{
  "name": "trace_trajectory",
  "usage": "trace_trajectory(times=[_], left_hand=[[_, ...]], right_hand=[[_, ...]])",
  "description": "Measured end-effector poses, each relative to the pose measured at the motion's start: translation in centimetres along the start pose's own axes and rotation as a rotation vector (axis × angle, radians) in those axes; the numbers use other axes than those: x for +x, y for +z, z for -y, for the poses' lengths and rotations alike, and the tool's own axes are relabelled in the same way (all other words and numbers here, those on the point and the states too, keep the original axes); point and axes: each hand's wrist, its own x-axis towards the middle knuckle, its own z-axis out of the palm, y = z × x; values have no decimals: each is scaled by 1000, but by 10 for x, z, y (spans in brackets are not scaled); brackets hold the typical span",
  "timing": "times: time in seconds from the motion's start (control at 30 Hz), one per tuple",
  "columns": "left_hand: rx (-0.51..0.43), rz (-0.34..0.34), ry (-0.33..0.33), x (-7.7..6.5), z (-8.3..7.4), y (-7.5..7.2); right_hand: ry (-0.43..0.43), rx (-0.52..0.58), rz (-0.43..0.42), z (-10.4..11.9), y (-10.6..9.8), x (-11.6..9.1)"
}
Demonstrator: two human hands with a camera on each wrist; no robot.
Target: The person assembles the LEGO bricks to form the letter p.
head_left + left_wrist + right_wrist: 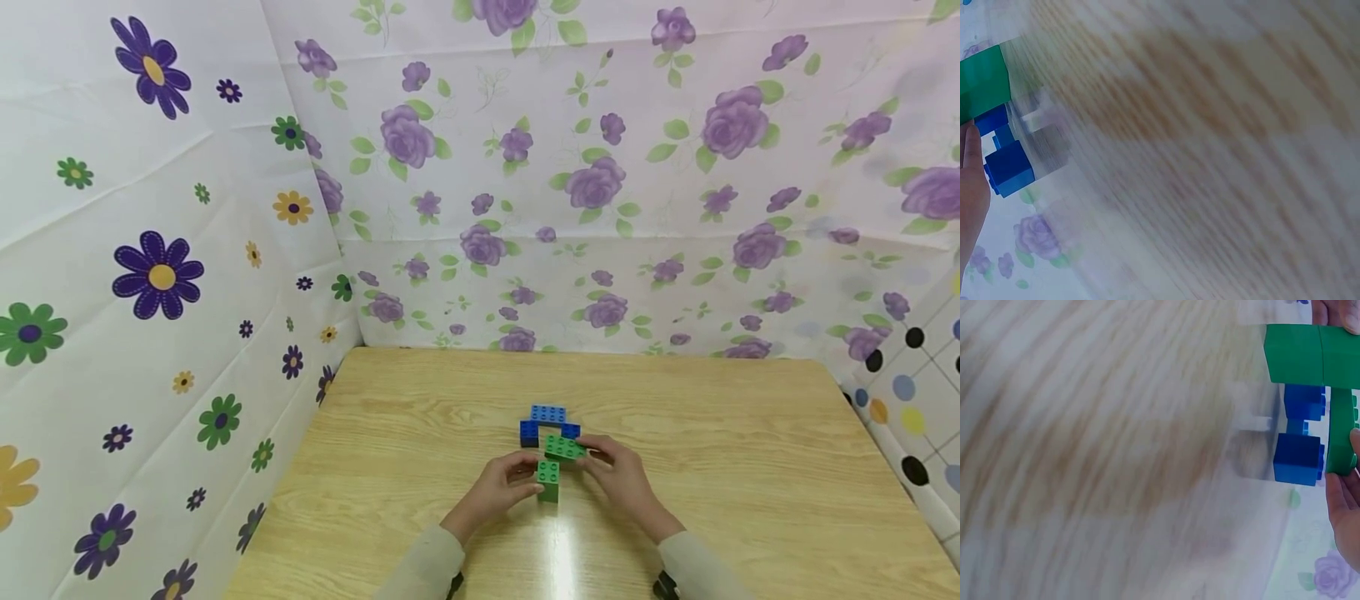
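In the head view my left hand (497, 490) pinches a small stack of green toy building bricks (548, 481) between thumb and fingers. Its seam shows two bricks, one on the other, in the right wrist view. My right hand (621, 477) grips a longer green brick (566, 447) by its right end. That brick is raised off the table, right beside the stack, as the right wrist view shows (1341, 434). Just beyond lie two dark blue bricks (529, 432), the right one (571, 431) partly hidden, and a lighter blue long brick (548, 414) behind them.
A wooden table (420, 400) lies under everything. Flowered cloth (480, 167) hangs along its far edge, another patterned cloth (247, 325) on the left, and a dotted one (911, 387) on the right.
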Motion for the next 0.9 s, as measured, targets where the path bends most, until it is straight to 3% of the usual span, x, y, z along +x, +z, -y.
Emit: trace_trajectory(times=[0.47, 0.9], left_hand=[[-19, 11, 8, -1, 0, 0], [-29, 5, 5, 0, 1, 0]], right_hand=[[-163, 26, 7, 5, -20, -8], [-187, -37, 16, 19, -29, -16]])
